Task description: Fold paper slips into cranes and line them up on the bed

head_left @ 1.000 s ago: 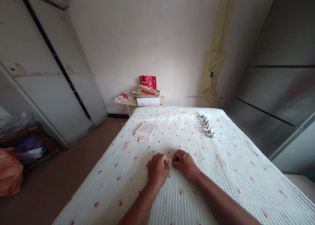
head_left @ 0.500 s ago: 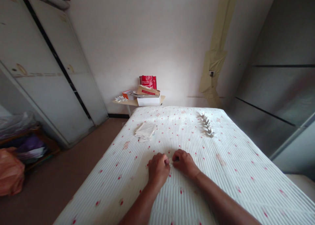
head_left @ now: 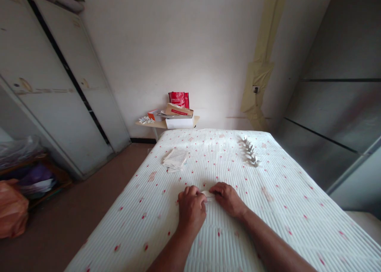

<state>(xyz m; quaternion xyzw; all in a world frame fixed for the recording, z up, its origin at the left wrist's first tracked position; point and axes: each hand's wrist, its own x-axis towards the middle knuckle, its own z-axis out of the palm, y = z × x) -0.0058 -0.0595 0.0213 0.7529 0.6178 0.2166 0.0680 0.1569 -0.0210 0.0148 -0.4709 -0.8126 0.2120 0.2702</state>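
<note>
A small folded piece of paper (head_left: 209,195) lies between my hands, low over the bedspread (head_left: 238,208). My left hand (head_left: 192,204) pinches its left end, with the fingers bent. On the right end, my right hand (head_left: 226,197) grips it between thumb and fingertips. The paper's folds are partly hidden by the fingers. Farther off to the left rests a stack of printed paper squares (head_left: 176,159). A row of several folded paper cranes (head_left: 250,152) stands on the right side of the bed.
Beyond the bed, a small table (head_left: 160,124) bears a white box (head_left: 179,123), a red bag (head_left: 177,99) and a pile of small white folded pieces (head_left: 146,120). A cabinet (head_left: 53,89) stands at the left, and an orange plastic bag (head_left: 12,210) sits below it.
My hands have moved slightly apart, the right one shifting a little rightward. More of the folded paper shows between them.
</note>
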